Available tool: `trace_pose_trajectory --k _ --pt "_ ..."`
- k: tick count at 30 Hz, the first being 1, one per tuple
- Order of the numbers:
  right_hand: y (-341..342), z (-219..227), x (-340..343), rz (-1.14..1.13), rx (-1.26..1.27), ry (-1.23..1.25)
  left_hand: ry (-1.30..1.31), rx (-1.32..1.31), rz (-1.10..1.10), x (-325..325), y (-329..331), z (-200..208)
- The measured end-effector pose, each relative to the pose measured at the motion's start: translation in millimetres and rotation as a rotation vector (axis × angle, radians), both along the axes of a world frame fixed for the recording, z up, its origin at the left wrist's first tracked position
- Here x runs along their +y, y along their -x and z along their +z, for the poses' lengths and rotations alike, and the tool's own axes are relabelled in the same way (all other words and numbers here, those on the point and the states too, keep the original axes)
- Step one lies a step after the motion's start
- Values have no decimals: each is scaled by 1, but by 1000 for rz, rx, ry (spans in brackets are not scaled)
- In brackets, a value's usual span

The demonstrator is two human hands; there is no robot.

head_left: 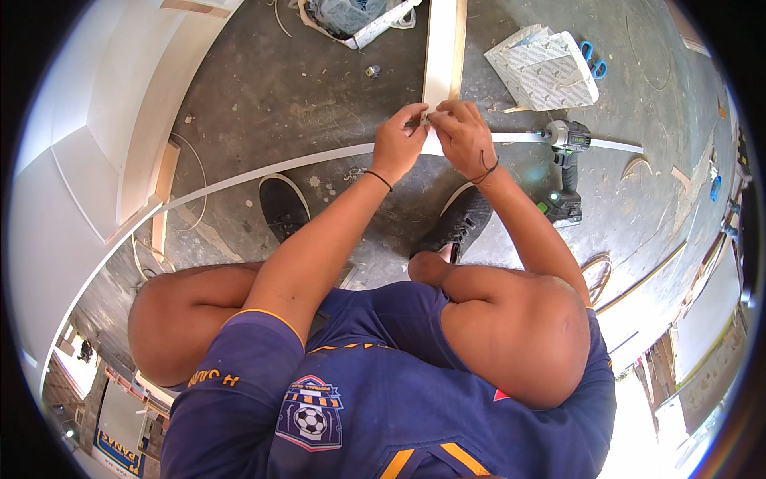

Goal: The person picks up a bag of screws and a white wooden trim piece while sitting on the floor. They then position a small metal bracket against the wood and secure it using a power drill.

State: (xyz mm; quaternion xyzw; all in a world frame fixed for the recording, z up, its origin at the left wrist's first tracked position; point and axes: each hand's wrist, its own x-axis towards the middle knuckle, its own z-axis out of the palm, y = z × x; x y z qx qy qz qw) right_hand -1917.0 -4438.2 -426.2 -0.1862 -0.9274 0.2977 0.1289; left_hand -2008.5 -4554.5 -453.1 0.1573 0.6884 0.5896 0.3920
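small grey piece (425, 117): pinched between the fingertips of both hands, touching them, just over the near end of the white board; too small and too covered to tell its exact kind
left hand (399, 144): thumb and index finger closed on the left side of the piece, the other fingers curled in; a thin dark band circles the wrist
right hand (463, 137): thumb and index finger closed on the right side of it, the rest bent; a dark cord sits at the wrist
white board (444, 52): runs from the hands to the top edge, with pale wood along its sides
white strip (520, 137): long and narrow, crossing at the hands; cannot tell whether it passes over or under the board
cordless driver (567, 140): lies to the right of the right hand, its head across the strip
patterned wrapper (546, 70): on the grey floor (319, 88) beyond the right hand, blue-handled scissors (594, 62) just beside it
black shoes (283, 209): flat on the floor, nearer the body than the strip
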Motion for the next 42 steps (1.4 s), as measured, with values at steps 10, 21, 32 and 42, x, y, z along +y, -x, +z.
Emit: trace_pose_trajectory --k 10,21,32,42 --pt "0 0 1 -3 14 18 179 67 -252 -4 23 14" --pt "-26 27 30 -210 64 26 160 123 -342 -3 31 14" --pt "-201 17 126 -891 -196 -180 54 233 -448 0 42 2" --pt "-238 -20 130 -768 -427 309 69 226 -525 3 49 4"
